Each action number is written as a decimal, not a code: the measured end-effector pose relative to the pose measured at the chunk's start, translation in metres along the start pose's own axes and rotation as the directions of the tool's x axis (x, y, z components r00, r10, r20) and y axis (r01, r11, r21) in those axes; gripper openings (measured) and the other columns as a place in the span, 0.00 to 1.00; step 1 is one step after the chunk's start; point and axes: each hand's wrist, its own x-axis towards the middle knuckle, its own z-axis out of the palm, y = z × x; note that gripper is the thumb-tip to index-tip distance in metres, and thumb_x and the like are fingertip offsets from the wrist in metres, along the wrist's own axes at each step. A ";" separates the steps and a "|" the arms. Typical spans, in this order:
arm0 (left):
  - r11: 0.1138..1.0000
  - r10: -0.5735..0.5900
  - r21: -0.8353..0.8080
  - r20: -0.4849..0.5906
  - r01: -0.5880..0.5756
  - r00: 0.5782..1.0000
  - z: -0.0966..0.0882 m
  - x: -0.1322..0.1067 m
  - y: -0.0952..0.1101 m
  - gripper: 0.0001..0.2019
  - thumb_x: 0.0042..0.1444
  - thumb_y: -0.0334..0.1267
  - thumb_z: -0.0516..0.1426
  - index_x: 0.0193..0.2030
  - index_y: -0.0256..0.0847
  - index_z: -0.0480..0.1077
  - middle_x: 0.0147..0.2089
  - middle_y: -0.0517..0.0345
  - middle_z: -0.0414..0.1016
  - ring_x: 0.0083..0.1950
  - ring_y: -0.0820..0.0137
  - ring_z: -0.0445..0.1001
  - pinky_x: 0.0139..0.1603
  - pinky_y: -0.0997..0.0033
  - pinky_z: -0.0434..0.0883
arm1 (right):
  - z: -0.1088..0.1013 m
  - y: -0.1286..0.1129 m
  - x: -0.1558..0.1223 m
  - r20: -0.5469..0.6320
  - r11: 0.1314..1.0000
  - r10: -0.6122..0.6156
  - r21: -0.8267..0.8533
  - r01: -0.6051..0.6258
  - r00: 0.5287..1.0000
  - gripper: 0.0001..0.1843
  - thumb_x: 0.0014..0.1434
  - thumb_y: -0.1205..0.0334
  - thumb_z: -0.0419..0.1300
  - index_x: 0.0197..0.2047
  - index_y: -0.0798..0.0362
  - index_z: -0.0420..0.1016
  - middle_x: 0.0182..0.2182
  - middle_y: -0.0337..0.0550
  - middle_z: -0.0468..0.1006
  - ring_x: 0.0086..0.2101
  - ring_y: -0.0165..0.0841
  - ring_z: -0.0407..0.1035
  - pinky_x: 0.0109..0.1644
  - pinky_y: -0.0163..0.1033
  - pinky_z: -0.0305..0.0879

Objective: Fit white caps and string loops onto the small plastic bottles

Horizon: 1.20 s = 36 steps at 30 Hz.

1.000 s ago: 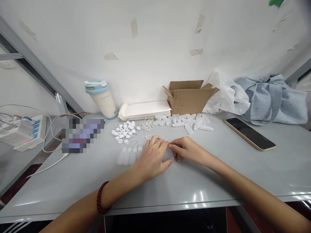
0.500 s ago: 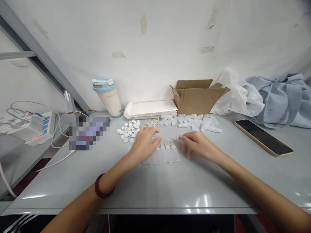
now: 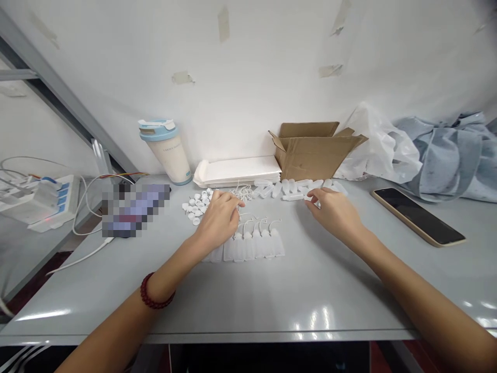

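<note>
On the near side, the row of bottles (image 3: 249,247), with thin strings (image 3: 275,221) rising from the visible tops, seemed to be the part already done. Farther away, loose caps (image 3: 198,204) at left, a pile of string (image 3: 244,192) in the middle and loose bottles (image 3: 292,197) at right looked not yet used. The left hand (image 3: 219,216) was palm down, fingers bent, near the caps and string; the right hand (image 3: 334,210) was at the loose bottles, fingers curled. Whether either gripped something, I could not tell.
</note>
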 end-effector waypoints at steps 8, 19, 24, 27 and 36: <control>0.995 0.014 0.092 0.148 -0.028 0.989 -0.001 -0.004 -0.006 0.15 0.54 0.26 0.49 0.40 0.38 0.76 0.38 0.48 0.72 0.46 0.57 0.63 0.45 0.54 0.68 | 0.004 0.003 0.001 0.048 0.992 0.020 -0.123 -0.014 0.999 0.13 0.61 0.62 0.54 0.46 0.59 0.72 0.42 0.55 0.74 0.38 0.45 0.71 0.29 0.40 0.56; 0.991 -0.110 -0.083 -0.019 0.108 0.994 -0.007 -0.001 0.000 0.07 0.54 0.32 0.55 0.31 0.42 0.75 0.35 0.57 0.77 0.44 0.61 0.68 0.43 0.60 0.68 | 0.004 0.000 -0.004 0.131 0.991 0.012 -0.134 0.006 0.991 0.13 0.62 0.58 0.51 0.41 0.58 0.73 0.40 0.55 0.77 0.38 0.44 0.73 0.29 0.39 0.56; 0.952 -0.233 -0.232 -0.118 0.201 0.965 -0.010 0.000 0.007 0.03 0.51 0.35 0.59 0.29 0.44 0.75 0.32 0.60 0.79 0.39 0.64 0.72 0.40 0.64 0.68 | 0.001 0.007 -0.004 0.079 0.992 0.016 -0.124 -0.006 0.997 0.11 0.60 0.61 0.53 0.37 0.58 0.73 0.39 0.56 0.77 0.37 0.44 0.72 0.29 0.39 0.58; 0.901 -0.320 -0.350 -0.131 0.258 0.938 -0.010 0.000 0.013 0.04 0.50 0.38 0.61 0.29 0.42 0.76 0.31 0.60 0.79 0.34 0.67 0.73 0.37 0.67 0.69 | 0.000 0.005 -0.005 0.011 1.000 -0.015 0.003 0.015 1.000 0.12 0.59 0.62 0.54 0.42 0.59 0.72 0.39 0.55 0.77 0.35 0.42 0.72 0.33 0.40 0.61; 0.884 -0.299 -0.391 -0.056 0.255 0.952 -0.002 -0.006 0.033 0.06 0.53 0.36 0.57 0.31 0.41 0.76 0.31 0.60 0.79 0.33 0.69 0.73 0.33 0.70 0.68 | 0.007 -0.044 -0.042 -0.050 0.664 -0.484 0.630 0.404 0.874 0.16 0.63 0.58 0.53 0.52 0.55 0.66 0.40 0.49 0.77 0.34 0.33 0.72 0.35 0.37 0.69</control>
